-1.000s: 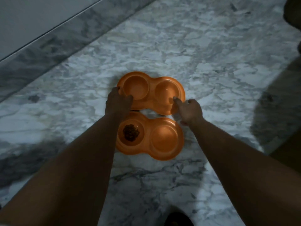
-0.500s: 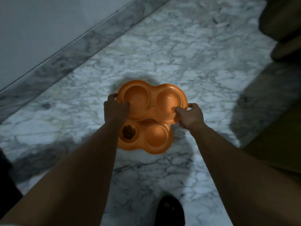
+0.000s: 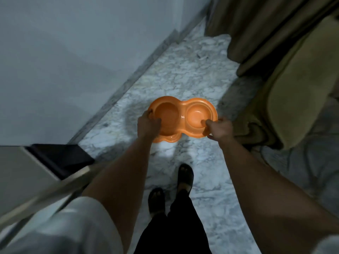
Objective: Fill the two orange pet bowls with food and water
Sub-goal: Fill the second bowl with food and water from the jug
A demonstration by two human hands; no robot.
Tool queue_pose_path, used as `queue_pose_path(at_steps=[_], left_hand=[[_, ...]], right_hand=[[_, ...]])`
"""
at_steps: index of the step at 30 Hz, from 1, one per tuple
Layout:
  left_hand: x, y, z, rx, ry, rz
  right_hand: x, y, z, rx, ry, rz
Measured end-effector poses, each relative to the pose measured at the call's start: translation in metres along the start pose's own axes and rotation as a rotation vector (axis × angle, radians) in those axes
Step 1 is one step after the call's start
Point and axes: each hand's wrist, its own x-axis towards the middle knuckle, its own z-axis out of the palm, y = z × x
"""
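Now both arms reach forward: the left hand (image 3: 148,125) grips the orange double bowl (image 3: 183,116) at its left end, the right hand (image 3: 219,129) its right rim, above the marble floor (image 3: 183,74). Beneath the grip, a second orange edge (image 3: 166,139) peeks out, mostly hidden.

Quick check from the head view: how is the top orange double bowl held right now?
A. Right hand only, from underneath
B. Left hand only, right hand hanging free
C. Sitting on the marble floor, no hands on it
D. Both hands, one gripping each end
D: the left hand grips one end of the orange double bowl and the right hand grips the other, above the marble floor.
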Motion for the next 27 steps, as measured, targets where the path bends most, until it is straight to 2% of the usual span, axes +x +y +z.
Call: queue_pose_path(at_steps=[4, 7, 12, 18, 27], left_hand=[[-0.100, 0.041, -0.065, 0.006, -0.003, 0.129], [-0.153, 0.045, -0.096, -0.025, 0.028, 0.178], [-0.225, 0.038, -0.124, -0.182, 0.077, 0.165], [-0.284, 0.026, -0.151, -0.332, 0.212, 0.121], [-0.350, -0.002, -0.183, -0.535, 0.454, 0.079]], right_hand=[[-0.116, -0.022, -0.053, 0.061, 0.097, -0.115], [-0.174, -0.025, -0.072, 0.076, 0.087, -0.147], [-0.238, -0.028, -0.099, 0.058, 0.102, -0.240], [-0.272, -0.043, -0.109, 0.081, -0.032, -0.349], [-0.332, -0.053, -0.112, -0.025, -0.234, -0.529]])
